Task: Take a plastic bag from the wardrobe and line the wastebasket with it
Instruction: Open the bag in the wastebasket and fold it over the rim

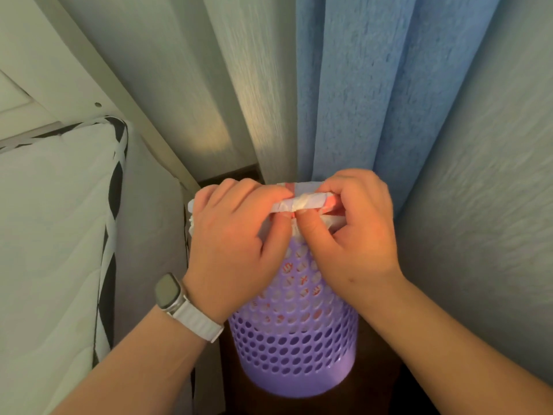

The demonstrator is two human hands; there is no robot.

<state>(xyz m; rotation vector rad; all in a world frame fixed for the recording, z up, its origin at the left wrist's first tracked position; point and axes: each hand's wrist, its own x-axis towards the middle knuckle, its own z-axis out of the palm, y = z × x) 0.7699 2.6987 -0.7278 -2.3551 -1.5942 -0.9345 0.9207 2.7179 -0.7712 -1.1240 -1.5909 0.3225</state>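
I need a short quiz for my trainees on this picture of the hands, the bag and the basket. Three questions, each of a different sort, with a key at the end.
1. Multiple choice: the perforated wastebasket is A green, B purple, C black.
2. True or false: only the left hand grips the plastic bag, while the right hand hangs idle.
3. Fill the gap: the watch is worn on the ___ wrist.

Key
1. B.
2. False: both hands pinch the bag's rolled edge at the top of the wastebasket.
3. left.
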